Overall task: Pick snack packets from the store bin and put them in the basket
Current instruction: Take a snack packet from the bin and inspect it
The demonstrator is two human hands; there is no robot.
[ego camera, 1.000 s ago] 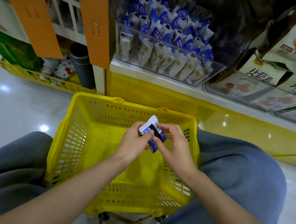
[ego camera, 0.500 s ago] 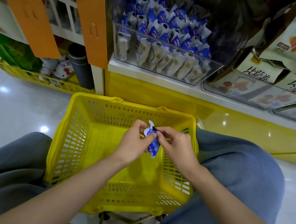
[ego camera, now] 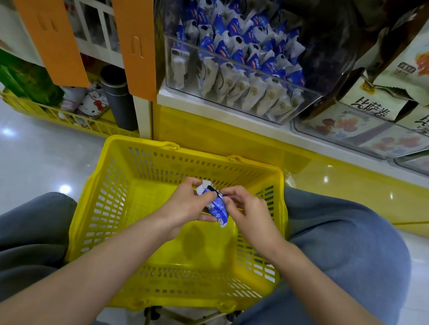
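— So, what's changed at mid-frame?
— Little. The left hand (ego camera: 186, 207) and right hand (ego camera: 247, 210) still pinch the packet (ego camera: 218, 209) over the basket (ego camera: 142, 167); its blue side now shows.

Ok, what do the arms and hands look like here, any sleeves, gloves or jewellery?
No gloves on the left hand or right hand, and no ring, watch or band shows. The left forearm and right forearm are uncovered to the frame edge, no sleeve in view. Grey-blue trousers cover the legs.
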